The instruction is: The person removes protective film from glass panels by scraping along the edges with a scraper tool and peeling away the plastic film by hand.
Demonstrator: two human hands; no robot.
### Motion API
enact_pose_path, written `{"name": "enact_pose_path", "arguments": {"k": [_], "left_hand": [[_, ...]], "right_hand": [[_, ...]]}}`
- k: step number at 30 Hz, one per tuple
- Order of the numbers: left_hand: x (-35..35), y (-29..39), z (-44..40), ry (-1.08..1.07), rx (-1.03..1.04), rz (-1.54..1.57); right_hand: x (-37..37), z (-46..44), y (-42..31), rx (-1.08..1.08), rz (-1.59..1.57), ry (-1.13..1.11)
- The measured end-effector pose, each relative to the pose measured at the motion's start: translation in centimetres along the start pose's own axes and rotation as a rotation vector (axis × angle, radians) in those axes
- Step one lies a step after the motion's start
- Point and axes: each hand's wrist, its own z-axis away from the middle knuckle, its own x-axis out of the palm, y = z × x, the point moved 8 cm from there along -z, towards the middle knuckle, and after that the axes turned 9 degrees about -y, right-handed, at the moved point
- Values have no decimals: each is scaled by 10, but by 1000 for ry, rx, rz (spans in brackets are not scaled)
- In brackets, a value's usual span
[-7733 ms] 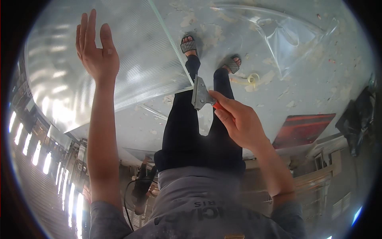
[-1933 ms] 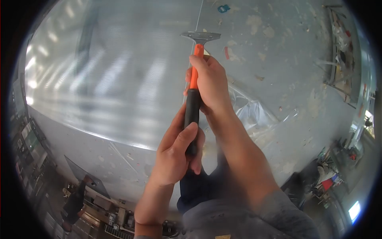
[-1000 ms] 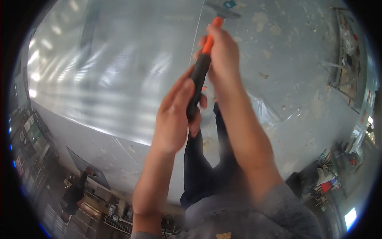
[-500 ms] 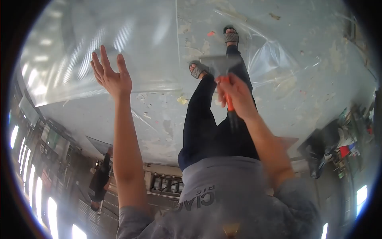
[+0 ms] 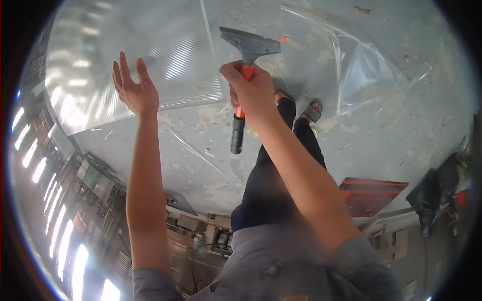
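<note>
My right hand [image 5: 252, 93] is wrapped round the red and black handle of a wide-bladed scraper [image 5: 249, 45]. Its dark blade points away from me, above the floor near the edge of a clear ribbed sheet [image 5: 173, 55]. My left hand [image 5: 134, 90] holds nothing, fingers stretched out and thumb apart. It is over the near part of the sheet; whether it touches the surface I cannot tell.
Crumpled clear plastic film [image 5: 366, 75] lies on the scuffed grey floor [image 5: 201, 130] to the right. A red panel [image 5: 371, 195] and black bags [image 5: 432, 195] are further right. My sandalled foot [image 5: 312, 110] stands beyond the scraper. Shelves and equipment line the left side.
My right hand has swung left and away from me with the scraper, toward the sheet's edge. My feet have shifted and my view has turned. The left hand stays stretched out over the sheet.
</note>
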Motion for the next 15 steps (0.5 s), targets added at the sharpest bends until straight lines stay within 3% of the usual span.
{"name": "enact_pose_path", "arguments": {"k": [2, 5, 7, 8, 15], "left_hand": [[2, -1, 1, -6, 9, 2], [3, -4, -1, 2, -7, -34], [3, -4, -1, 7, -6, -42], [3, -4, -2, 11, -8, -47], [4, -7, -2, 28, 11, -36]], "right_hand": [[-12, 10, 12, -48, 26, 16], [-51, 40, 33, 49, 165, 120], [-73, 67, 48, 295, 317, 156], [-74, 74, 46, 288, 320, 150], [-49, 102, 17, -132, 338, 27]]}}
